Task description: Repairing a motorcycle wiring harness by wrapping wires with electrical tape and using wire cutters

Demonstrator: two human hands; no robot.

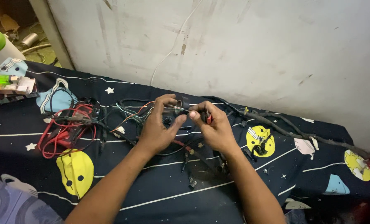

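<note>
Two hands meet just above the middle of the frame, over a dark blue bedsheet (180, 199) printed with yellow faces, stars and white lines. I see the left hand (158, 128) with thumb and fingers pinched together on a thin wire end (177, 108). The right hand (214, 128) is curled shut around a small red-handled tool (208, 118), its tip meeting that same wire; what kind of tool it is I cannot tell. Beneath and between both hands lies a tangle of thin coloured wires (131, 114), trailing toward the left. Further left sits a bundle of red and black leads (66, 130), well apart from the hands. To the right, a long black wiring harness (293, 132) runs along the sheet toward the right edge, near a scuffed white wall (234, 45).
</note>
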